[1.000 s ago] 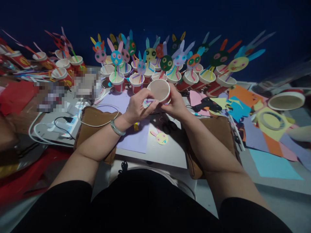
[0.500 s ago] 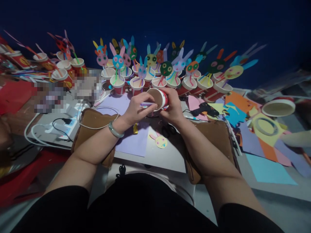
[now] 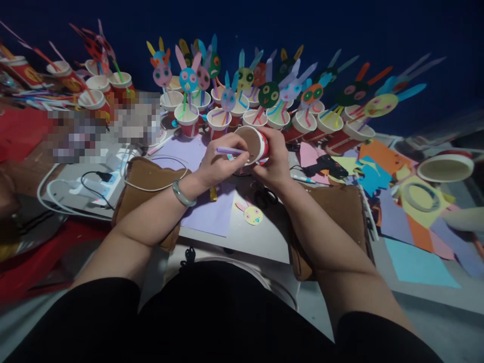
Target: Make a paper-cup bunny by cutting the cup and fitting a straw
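Between my hands a red and white paper cup [image 3: 252,143] is tilted so that its open mouth faces me and to the left. My right hand [image 3: 275,157] is wrapped round the cup's right side. In my left hand [image 3: 219,160] a purple straw [image 3: 230,150] is pinched, its end reaching the cup's mouth. Below them, a yellow paper rabbit face [image 3: 253,215] with pink ears lies on the table, left of dark scissors [image 3: 265,197]. Purple paper [image 3: 212,217] is spread under my left wrist.
Behind stand several cups [image 3: 187,116] with paper rabbit heads. A power strip [image 3: 102,187] with cables is at left, brown pads [image 3: 340,212] lie under my forearms, and at right are coloured paper [image 3: 419,262] and a tape roll [image 3: 421,196].
The view has shifted slightly, so the back row of cups appears higher. Both hands still hold the cup and straw, and the straw's outer end shows more clearly.
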A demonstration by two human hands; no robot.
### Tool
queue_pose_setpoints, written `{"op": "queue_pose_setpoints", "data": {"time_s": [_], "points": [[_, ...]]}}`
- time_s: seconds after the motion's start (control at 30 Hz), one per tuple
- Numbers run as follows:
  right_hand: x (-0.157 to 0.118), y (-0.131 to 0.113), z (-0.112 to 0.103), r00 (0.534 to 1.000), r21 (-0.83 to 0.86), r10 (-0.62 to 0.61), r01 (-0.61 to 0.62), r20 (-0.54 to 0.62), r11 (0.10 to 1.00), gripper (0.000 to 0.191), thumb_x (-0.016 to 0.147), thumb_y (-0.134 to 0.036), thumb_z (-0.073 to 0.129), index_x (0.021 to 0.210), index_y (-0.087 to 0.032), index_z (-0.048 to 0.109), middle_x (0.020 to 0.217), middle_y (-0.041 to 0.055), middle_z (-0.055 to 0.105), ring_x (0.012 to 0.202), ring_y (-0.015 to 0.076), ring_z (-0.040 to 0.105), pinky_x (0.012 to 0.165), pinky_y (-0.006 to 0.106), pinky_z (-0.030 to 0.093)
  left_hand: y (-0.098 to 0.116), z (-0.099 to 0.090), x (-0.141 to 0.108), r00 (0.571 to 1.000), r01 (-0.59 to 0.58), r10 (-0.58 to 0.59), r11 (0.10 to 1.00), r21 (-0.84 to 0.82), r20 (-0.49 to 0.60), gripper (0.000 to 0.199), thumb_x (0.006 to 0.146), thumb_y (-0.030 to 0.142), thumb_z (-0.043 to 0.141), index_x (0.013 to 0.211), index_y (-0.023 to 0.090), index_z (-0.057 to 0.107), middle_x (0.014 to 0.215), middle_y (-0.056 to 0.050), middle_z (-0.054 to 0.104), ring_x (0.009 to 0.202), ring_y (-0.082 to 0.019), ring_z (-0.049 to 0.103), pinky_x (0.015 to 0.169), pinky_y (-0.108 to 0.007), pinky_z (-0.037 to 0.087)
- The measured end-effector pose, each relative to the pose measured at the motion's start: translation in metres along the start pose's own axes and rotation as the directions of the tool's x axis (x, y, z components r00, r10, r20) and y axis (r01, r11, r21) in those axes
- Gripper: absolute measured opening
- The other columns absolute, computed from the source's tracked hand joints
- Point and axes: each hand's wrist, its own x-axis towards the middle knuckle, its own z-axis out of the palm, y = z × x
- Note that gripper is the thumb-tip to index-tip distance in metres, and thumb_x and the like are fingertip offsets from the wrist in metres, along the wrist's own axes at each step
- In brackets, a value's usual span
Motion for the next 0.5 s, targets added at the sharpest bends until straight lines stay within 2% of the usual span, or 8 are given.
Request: {"op": "queue_pose_setpoints", "data": {"time_s": [0.13,0.23,0.5], "points": [[-0.002,0.008,0.01,0.999,0.078,-0.001,0.004,-0.041,0.997,0.079,0.084,-0.061,0.08,0.15,-0.028,0.049,0.144,0.0154,0.065,0.132,0.0408,0.063,0.117,0.068,0.049,-0.006,0.0,0.0,0.995,-0.077,0.075,0.997,-0.029,-0.061,0.021,0.099,0.042,0.071,0.087,0.025,0.068,0.089,-0.003,0.075,0.096,-0.021,0.073,0.093,-0.043,0.059],[-0.005,0.01,0.019,0.998,0.128,0.007,0.002,-0.07,0.992,0.081,0.083,-0.062,0.081,0.149,-0.027,0.049,0.142,0.0152,0.067,0.129,0.0386,0.066,0.115,0.065,0.054,-0.011,0.001,0.0,0.992,-0.098,0.09,0.992,-0.082,-0.094,0.022,0.101,0.048,0.069,0.091,0.028,0.069,0.091,-0.003,0.075,0.1,-0.021,0.073,0.096,-0.047,0.061],[-0.008,0.0,0.03,0.99,0.242,0.122,-0.1,-0.077,0.965,0.083,0.083,-0.072,0.079,0.147,-0.027,0.052,0.138,0.0141,0.069,0.133,0.0367,0.067,0.118,0.059,0.054,-0.018,0.008,-0.004,0.977,-0.12,0.078,0.971,-0.207,-0.198,0.022,0.101,0.049,0.069,0.097,0.028,0.068,0.092,0.0,0.075,0.101,-0.019,0.074,0.115,-0.052,0.057]]}}
